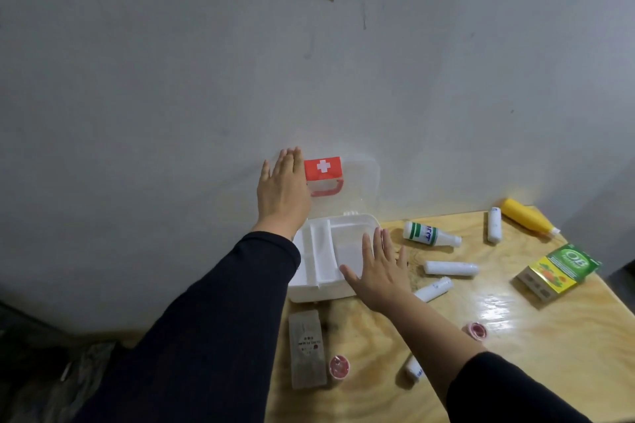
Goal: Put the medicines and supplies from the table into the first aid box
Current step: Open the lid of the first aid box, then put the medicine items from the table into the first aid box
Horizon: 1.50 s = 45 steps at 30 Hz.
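The white first aid box (319, 271) stands open at the table's far left, its clear lid (360, 182) with a red cross label upright against the wall. My left hand (283, 192) lies flat on the lid's left side, fingers spread. My right hand (381, 268) rests open over the box's right front corner, holding nothing. To the right lie a white bottle with green bands (429, 233), three white rolls (450, 268) (433, 288) (494, 225), a yellow bottle (527, 216) and a green-yellow carton (558, 271).
Nearer me on the wooden table (515, 336) lie a flat grey packet (307, 350), two small pink-red tape rolls (339, 366) (477, 330) and a small white bottle (414, 369) partly behind my right forearm. The grey wall (309, 62) rises right behind the box.
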{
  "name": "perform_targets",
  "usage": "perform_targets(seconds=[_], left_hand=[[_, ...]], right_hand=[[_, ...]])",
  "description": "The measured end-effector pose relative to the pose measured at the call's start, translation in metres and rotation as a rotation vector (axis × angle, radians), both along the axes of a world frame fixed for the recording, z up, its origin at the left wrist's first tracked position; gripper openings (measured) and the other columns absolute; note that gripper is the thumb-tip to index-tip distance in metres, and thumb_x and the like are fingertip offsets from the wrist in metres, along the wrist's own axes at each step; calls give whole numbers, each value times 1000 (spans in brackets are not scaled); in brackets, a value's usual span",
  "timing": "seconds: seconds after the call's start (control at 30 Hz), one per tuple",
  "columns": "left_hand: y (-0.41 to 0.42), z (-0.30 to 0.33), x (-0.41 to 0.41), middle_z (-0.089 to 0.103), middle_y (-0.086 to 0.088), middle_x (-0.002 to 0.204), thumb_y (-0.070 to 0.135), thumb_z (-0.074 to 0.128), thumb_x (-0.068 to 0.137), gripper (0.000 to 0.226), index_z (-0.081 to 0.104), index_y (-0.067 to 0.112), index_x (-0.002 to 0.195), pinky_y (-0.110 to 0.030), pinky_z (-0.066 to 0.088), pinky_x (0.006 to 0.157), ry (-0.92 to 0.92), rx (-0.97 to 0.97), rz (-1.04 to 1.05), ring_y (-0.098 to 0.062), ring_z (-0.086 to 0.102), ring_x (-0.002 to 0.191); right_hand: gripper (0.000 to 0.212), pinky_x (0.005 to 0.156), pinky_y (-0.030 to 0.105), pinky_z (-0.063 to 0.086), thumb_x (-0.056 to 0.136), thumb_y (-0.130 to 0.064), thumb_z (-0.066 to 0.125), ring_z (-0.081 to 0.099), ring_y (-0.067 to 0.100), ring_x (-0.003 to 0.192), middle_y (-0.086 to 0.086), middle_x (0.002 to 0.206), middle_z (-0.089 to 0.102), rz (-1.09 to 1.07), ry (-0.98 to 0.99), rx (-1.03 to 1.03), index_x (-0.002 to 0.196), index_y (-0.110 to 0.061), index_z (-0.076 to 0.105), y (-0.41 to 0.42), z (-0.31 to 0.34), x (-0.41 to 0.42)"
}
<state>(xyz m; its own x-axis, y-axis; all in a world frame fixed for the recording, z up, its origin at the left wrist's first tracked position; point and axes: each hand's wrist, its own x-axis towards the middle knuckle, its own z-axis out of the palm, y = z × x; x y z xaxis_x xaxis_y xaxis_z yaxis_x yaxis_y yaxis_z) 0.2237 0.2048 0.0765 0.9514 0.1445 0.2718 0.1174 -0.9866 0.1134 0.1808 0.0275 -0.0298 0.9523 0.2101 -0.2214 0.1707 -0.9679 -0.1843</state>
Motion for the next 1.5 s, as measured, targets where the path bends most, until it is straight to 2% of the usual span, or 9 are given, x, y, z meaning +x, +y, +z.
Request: perform_targets(seconds=[0.23,0.37,0.47,0.57,0.67,0.8,1.1,1.23,1.5], left_hand=[[-3,2,-9,17,-5,162,13,39,100,59,16,9,154,-39,8,123,-2,-1,-58,-18,11,151],[-15,10,-16,26,-2,159,7,42,96,57,30,13,151,-38,7,123,-40,7,-220,-18,14,150],[-37,16,-22,38,-3,153,7,43,94,50,42,13,144,-34,14,121,-22,2,-363,-19,25,147],[-68,16,-29,52,1,141,11,45,92,44,53,17,135,-34,31,110,58,-21,-469,-20,45,133],[-105,5,-35,54,3,139,20,46,94,41,54,22,134,-36,43,99,227,-43,-521,-22,52,125],[-159,-15,-43,57,3,135,26,48,90,43,54,30,133,-33,45,88,405,-40,-575,-25,56,120],[-245,-35,-44,52,4,140,31,44,95,43,50,28,137,-38,46,93,473,43,-641,-24,53,124],[-275,-43,-31,52,3,142,32,46,96,43,50,27,138,-40,47,98,510,-5,-570,-23,51,127],[-325,-70,-12,55,3,138,33,51,93,44,51,28,137,-38,49,94,572,-78,-418,-23,54,123]], right_hand=[[81,119,52,-6,91,-66,20,-19,27,148,10,161,-15,6,-17,12,152,-20,-6,-1,7,2],[75,121,53,1,93,-60,28,-8,28,150,9,162,-1,12,-52,2,152,-21,3,-13,27,8],[68,119,53,13,92,-54,38,7,30,149,9,159,17,-9,-26,-28,149,-20,21,-34,44,8],[58,111,48,30,89,-54,45,30,30,138,9,146,41,-86,-19,-50,138,-23,43,-64,56,-1],[57,103,45,38,88,-52,48,38,29,133,8,142,46,-179,26,-44,136,-22,46,-100,64,-19],[53,97,44,45,88,-47,52,45,29,127,6,137,50,-215,46,-53,135,-25,47,-156,70,-39],[49,94,45,50,84,-28,61,51,29,122,6,131,53,-231,44,-50,132,-25,51,-277,52,-32],[56,97,41,47,87,-13,56,38,25,135,1,146,42,-186,51,-98,140,-26,42,-320,37,-5],[61,111,47,35,87,-8,53,22,31,142,8,152,30,-39,37,-190,143,-18,34,-378,11,60]])
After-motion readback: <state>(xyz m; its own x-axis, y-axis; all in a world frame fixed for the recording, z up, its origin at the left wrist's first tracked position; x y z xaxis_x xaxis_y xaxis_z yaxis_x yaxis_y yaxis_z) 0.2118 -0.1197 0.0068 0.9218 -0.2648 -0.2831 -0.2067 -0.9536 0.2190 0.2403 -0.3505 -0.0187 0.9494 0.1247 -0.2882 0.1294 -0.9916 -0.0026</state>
